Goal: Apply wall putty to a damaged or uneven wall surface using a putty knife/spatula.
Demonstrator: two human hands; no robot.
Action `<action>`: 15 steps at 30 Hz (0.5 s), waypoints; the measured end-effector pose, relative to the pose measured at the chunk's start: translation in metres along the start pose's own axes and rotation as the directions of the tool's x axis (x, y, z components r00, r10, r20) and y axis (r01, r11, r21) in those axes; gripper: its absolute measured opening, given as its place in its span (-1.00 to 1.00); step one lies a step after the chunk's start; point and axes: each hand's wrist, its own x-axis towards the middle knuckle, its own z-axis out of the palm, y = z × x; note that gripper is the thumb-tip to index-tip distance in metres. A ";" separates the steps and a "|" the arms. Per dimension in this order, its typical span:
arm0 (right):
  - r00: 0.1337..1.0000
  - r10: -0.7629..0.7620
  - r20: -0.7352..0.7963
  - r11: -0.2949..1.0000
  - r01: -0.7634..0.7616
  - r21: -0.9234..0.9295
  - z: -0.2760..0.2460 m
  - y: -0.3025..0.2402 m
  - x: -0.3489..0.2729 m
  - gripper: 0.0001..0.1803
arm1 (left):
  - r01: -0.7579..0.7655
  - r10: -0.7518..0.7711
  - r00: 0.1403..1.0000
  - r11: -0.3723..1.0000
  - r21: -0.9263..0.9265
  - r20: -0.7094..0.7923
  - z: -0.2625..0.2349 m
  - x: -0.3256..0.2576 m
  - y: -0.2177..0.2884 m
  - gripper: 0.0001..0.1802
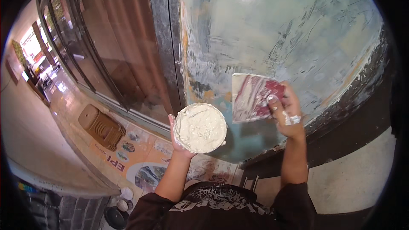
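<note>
A round tub of cream-white putty [201, 127] rests in my left hand [175, 138], whose fingers wrap its left side and underside. In my right hand [286, 113] is a flat red spreader [260, 96], gripped at its right edge between thumb and fingers. White putty coats much of the spreader's face and its left edge. Some putty is also smeared on my right thumb and wrist. Just beyond both hands stands a wall panel [272, 30], patchy pale green and grey with streaks. I cannot tell whether the spreader touches it.
Left of the panel is a dark-framed glass window [119, 38] with a brown curtain behind it. Stacked brown plastic stools [100, 125] stand on the floor at the left. A printed sheet [149, 162] lies underfoot. A black bucket [115, 217] sits at the lower left.
</note>
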 end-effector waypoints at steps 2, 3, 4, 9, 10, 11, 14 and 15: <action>0.997 0.074 0.001 0.961 -0.072 0.266 0.025 0.031 -0.013 -0.71 | 0.019 -0.017 1.000 0.997 -0.070 0.020 -0.014 -0.009 -0.007 -0.02; 0.992 0.120 0.050 0.923 -0.130 0.363 0.029 0.045 -0.018 -0.71 | 0.015 -0.015 1.000 0.997 -0.074 -0.009 -0.015 -0.013 -0.011 -0.01; 0.990 0.124 0.068 0.919 -0.140 0.369 0.033 0.059 -0.025 -0.71 | 0.009 -0.010 1.000 0.997 -0.076 -0.017 -0.017 -0.016 -0.015 -0.02; 0.949 0.288 0.127 0.878 -0.314 0.362 0.052 0.098 -0.054 -0.76 | -0.020 0.015 0.996 0.998 -0.054 -0.083 -0.023 -0.039 -0.034 0.04; 0.938 0.324 0.123 0.870 -0.346 0.350 0.059 0.101 -0.057 -0.80 | -0.016 0.010 0.994 0.998 -0.055 -0.107 -0.024 -0.042 -0.037 0.05; 0.932 0.338 0.133 0.862 -0.363 0.354 0.061 0.104 -0.061 -0.80 | -0.009 0.001 0.992 0.998 -0.056 -0.130 -0.025 -0.045 -0.041 0.05; 0.933 0.301 0.197 0.937 -0.327 0.120 0.068 0.123 -0.071 -0.80 | -0.010 0.004 0.992 0.999 -0.048 -0.125 -0.032 -0.051 -0.049 0.07; 0.930 0.310 0.200 0.934 -0.337 0.121 0.067 0.126 -0.074 -0.80 | -0.010 0.003 0.991 0.999 -0.052 -0.135 -0.033 -0.051 -0.051 0.07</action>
